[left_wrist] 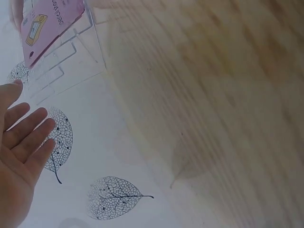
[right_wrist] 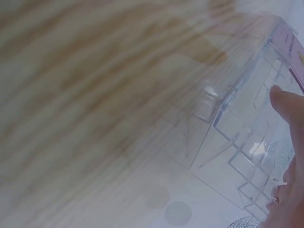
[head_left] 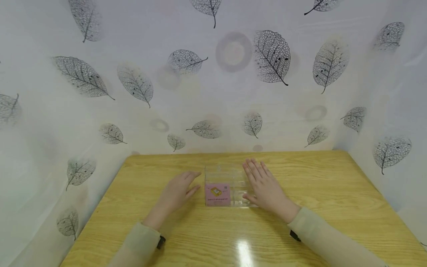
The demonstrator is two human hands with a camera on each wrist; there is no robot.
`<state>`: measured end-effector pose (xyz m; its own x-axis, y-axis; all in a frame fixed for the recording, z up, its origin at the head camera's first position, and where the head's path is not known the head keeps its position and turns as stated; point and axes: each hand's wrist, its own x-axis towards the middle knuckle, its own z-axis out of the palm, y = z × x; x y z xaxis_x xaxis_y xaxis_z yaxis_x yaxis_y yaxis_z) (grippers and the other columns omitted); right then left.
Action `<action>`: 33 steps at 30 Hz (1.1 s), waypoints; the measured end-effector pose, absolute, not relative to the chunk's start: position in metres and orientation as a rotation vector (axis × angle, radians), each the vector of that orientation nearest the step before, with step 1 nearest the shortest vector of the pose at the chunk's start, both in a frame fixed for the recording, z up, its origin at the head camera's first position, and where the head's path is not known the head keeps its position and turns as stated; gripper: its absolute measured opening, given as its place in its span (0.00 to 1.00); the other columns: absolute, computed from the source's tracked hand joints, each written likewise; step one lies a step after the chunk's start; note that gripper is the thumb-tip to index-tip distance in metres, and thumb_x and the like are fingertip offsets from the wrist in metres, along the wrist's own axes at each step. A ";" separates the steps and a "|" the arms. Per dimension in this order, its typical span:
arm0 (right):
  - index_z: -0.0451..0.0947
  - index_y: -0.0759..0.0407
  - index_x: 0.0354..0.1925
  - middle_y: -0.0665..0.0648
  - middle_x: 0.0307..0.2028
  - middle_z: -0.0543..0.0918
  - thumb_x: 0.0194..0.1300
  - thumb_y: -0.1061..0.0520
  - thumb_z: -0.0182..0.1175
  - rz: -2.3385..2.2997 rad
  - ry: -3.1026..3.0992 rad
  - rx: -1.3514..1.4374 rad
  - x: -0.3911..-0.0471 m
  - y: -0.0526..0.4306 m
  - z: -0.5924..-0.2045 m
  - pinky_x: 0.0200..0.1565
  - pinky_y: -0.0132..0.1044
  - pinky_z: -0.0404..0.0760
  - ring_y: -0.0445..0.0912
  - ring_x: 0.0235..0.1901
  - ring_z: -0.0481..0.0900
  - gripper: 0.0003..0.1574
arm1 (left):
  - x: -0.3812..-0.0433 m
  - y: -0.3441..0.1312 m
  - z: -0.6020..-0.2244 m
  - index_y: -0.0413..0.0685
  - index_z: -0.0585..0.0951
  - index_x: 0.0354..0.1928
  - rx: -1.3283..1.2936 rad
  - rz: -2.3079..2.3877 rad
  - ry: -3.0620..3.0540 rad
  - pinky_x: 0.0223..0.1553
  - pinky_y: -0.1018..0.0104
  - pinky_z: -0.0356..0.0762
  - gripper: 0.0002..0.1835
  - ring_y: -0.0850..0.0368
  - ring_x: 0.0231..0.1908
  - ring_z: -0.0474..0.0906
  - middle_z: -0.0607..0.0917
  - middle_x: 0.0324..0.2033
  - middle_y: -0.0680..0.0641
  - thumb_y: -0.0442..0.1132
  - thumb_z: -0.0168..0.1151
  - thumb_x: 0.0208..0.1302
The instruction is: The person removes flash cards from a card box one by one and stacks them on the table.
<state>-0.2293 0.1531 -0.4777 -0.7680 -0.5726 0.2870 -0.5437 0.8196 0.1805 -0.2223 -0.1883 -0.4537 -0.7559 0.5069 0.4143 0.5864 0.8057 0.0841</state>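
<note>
A clear plastic organizer [head_left: 238,193] with stepped compartments stands on the table, in the middle of the head view. In its front left compartment sits a pink pencil sharpener box [head_left: 217,194] with a yellow sharpener drawn on it. My right hand [head_left: 267,189] lies along the organizer's right side, fingers straight, thumb over its front part. In the right wrist view the thumb [right_wrist: 285,100] overlaps the clear wall. Just left of the organizer, my left hand [head_left: 176,190] is held with fingers loosely extended and nothing in them; the left wrist view shows a gap between fingers and organizer.
The wood-grain table [head_left: 160,237] spreads around the organizer on all sides. A white curtain [head_left: 213,92] printed with dark leaves hangs behind the table and along both its sides. Both wrists wear dark straps below light sleeves.
</note>
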 end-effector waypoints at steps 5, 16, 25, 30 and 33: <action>0.51 0.70 0.82 0.71 0.82 0.55 0.64 0.27 0.68 -0.094 -2.642 0.849 -0.229 0.153 -0.480 0.82 0.61 0.57 0.65 0.82 0.55 0.70 | -0.223 -0.186 -0.458 0.47 0.80 0.64 -0.762 -0.402 -2.666 0.62 0.51 0.85 0.24 0.47 0.59 0.86 0.88 0.58 0.46 0.44 0.72 0.70; 0.50 0.70 0.82 0.71 0.83 0.54 0.65 0.26 0.66 -0.118 -2.666 0.846 -0.230 0.153 -0.480 0.83 0.59 0.54 0.64 0.83 0.54 0.71 | -0.225 -0.176 -0.463 0.44 0.84 0.55 -0.673 -0.652 -2.666 0.55 0.53 0.88 0.15 0.52 0.46 0.88 0.90 0.43 0.48 0.39 0.71 0.70; 0.50 0.69 0.82 0.70 0.83 0.53 0.64 0.26 0.68 -0.086 -2.653 0.843 -0.230 0.154 -0.479 0.83 0.60 0.54 0.64 0.83 0.54 0.72 | -0.224 -0.171 -0.462 0.44 0.85 0.51 -0.585 -0.893 -2.705 0.50 0.53 0.88 0.11 0.53 0.43 0.87 0.90 0.41 0.48 0.36 0.71 0.70; 0.49 0.69 0.82 0.70 0.83 0.55 0.64 0.26 0.68 -0.099 -2.653 0.840 -0.230 0.154 -0.480 0.83 0.60 0.54 0.64 0.83 0.54 0.72 | -0.225 -0.169 -0.464 0.44 0.86 0.50 -0.554 -1.038 -2.734 0.50 0.58 0.89 0.11 0.55 0.42 0.87 0.90 0.40 0.48 0.35 0.72 0.68; 0.49 0.69 0.82 0.70 0.82 0.55 0.64 0.26 0.68 -0.092 -2.657 0.843 -0.230 0.154 -0.480 0.82 0.60 0.55 0.64 0.83 0.54 0.72 | -0.226 -0.167 -0.465 0.44 0.86 0.48 -0.520 -1.155 -2.729 0.49 0.62 0.89 0.10 0.56 0.41 0.87 0.90 0.39 0.48 0.33 0.73 0.67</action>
